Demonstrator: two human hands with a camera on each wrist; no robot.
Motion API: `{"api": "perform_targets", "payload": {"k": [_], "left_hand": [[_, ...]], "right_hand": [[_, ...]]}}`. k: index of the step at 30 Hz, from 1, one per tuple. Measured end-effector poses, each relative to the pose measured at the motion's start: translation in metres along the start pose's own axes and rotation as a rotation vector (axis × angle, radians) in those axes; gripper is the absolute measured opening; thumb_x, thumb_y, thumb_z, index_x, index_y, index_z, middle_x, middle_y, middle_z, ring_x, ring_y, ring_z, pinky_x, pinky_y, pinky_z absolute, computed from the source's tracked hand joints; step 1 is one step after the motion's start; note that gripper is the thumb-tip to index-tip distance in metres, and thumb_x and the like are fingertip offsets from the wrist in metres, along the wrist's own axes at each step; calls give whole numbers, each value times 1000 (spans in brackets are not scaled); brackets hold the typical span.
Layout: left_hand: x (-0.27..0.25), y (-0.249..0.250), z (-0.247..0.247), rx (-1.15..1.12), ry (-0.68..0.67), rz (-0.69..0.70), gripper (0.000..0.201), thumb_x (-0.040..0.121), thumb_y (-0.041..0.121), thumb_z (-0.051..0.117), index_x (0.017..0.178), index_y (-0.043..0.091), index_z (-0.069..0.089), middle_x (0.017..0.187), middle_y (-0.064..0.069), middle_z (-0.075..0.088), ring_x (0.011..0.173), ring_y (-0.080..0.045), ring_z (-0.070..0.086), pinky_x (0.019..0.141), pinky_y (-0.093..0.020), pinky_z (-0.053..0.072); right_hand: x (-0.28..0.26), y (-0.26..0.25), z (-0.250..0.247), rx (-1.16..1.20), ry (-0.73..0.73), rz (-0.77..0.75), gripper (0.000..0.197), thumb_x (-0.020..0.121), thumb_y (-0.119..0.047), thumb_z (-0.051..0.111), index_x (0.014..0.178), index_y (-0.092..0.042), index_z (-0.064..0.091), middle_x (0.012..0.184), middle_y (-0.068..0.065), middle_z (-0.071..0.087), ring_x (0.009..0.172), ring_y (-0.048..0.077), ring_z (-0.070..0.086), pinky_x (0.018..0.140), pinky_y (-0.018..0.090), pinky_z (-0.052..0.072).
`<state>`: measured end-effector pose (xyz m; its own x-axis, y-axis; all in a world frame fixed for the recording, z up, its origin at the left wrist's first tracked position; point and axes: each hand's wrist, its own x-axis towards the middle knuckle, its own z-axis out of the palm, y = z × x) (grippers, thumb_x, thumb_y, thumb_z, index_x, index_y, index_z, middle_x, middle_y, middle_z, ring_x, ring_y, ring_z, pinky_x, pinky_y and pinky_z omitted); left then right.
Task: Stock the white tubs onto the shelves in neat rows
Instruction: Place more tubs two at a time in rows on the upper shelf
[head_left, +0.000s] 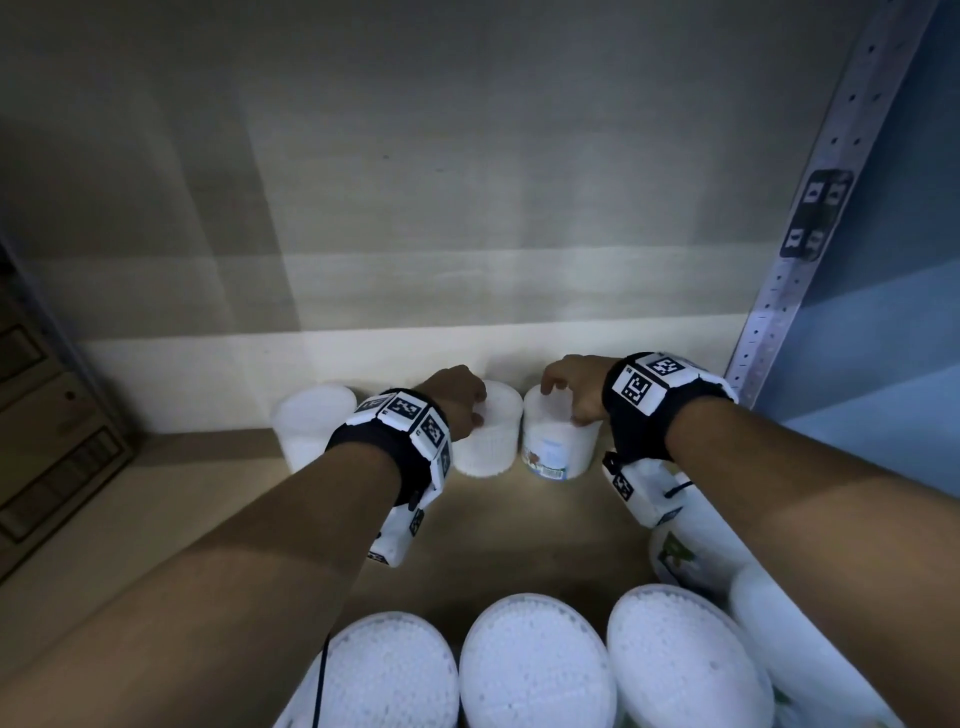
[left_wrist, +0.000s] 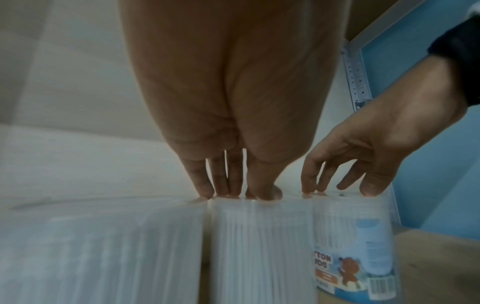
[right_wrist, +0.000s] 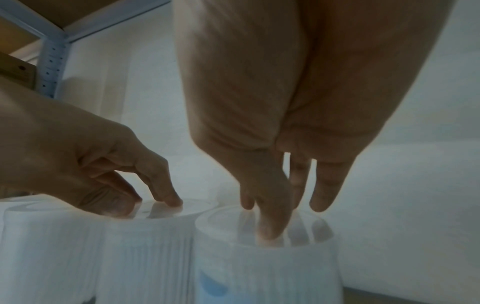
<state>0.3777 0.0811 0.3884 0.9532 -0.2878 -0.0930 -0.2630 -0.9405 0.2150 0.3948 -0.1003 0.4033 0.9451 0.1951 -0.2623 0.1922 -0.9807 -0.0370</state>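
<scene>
Three white tubs stand in a row at the back of the wooden shelf (head_left: 519, 535). The left tub (head_left: 311, 426) stands alone. My left hand (head_left: 467, 405) rests its fingertips (left_wrist: 207, 191) on the lid of the middle tub (left_wrist: 259, 246). My right hand (head_left: 563, 400) touches the lid of the right tub (head_left: 558, 447), whose cartoon label (left_wrist: 348, 269) faces me. In the right wrist view the thumb (right_wrist: 270, 230) of the right hand presses on that lid (right_wrist: 259, 224), and the left hand (right_wrist: 145, 201) sits beside it. Neither hand wraps around a tub.
Several more white tubs (head_left: 535, 665) stand close to me at the shelf's front edge, and one lies under my right forearm (head_left: 691, 545). A perforated metal upright (head_left: 810, 208) bounds the shelf on the right. A cardboard box (head_left: 47, 441) stands at the left.
</scene>
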Motion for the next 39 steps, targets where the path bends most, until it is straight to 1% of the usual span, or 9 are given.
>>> {"api": "perform_targets", "payload": {"k": [5, 8, 12, 16, 21, 26, 29, 34, 39], "left_hand": [[1, -2, 2, -18, -8, -15, 45, 96, 20, 52, 138, 9, 45, 143, -11, 38, 134, -27, 40, 109, -32, 33], [1, -5, 3, -38, -2, -18, 44, 95, 21, 54, 137, 11, 46, 141, -10, 39, 132, -26, 40, 108, -31, 32], [0, -7, 3, -68, 7, -23, 44, 94, 22, 55, 136, 13, 47, 141, -9, 40, 133, -25, 39, 108, -31, 33], [0, -8, 5, -80, 9, -23, 43, 95, 22, 54, 136, 13, 47, 141, -9, 39, 133, -25, 39, 109, -32, 33], [1, -8, 6, -100, 17, -24, 43, 94, 21, 55, 135, 13, 48, 141, -8, 40, 132, -25, 40, 108, -33, 34], [2, -10, 8, -115, 24, -26, 42, 94, 20, 55, 135, 12, 49, 140, -9, 41, 132, -26, 40, 108, -34, 34], [3, -10, 9, -124, 25, -29, 41, 94, 20, 55, 134, 13, 48, 140, -9, 41, 133, -26, 39, 108, -34, 34], [3, -11, 11, -128, 28, -24, 41, 95, 20, 54, 135, 11, 48, 139, -10, 41, 132, -27, 39, 107, -33, 35], [6, -13, 13, -130, 32, -12, 41, 94, 20, 56, 134, 11, 50, 137, -11, 43, 130, -28, 41, 106, -32, 36]], "right_hand": [[1, 0, 3, 7, 52, 9, 56, 84, 3, 45, 135, -22, 45, 141, 7, 40, 128, 28, 42, 97, 33, 42], [4, 0, 7, -22, 97, 93, 45, 89, -22, 50, 133, -21, 42, 136, 11, 39, 127, 30, 38, 103, 44, 39], [4, 0, 10, -35, 45, 118, 59, 84, -52, 56, 132, -21, 42, 135, 9, 44, 123, 29, 47, 101, 43, 42], [5, -2, 12, -12, 62, 107, 56, 84, -45, 61, 132, -20, 44, 135, 9, 44, 122, 29, 49, 101, 41, 43], [3, -3, 7, 32, 46, 34, 50, 84, -16, 66, 130, -18, 49, 136, 8, 46, 121, 26, 52, 92, 30, 43], [-3, 1, 3, 67, 35, -17, 61, 82, 8, 47, 134, -23, 49, 143, 3, 43, 130, 25, 46, 101, 31, 42], [-3, 2, 2, 65, 109, 28, 55, 84, -2, 50, 135, -21, 48, 141, 8, 44, 128, 29, 46, 101, 33, 43], [1, 0, 8, 25, 83, 131, 57, 88, -39, 58, 138, -16, 43, 141, 12, 43, 128, 31, 46, 104, 38, 42], [3, -3, 12, 1, 89, 126, 59, 86, -43, 61, 136, -16, 45, 138, 11, 43, 125, 30, 48, 100, 36, 44]]}}
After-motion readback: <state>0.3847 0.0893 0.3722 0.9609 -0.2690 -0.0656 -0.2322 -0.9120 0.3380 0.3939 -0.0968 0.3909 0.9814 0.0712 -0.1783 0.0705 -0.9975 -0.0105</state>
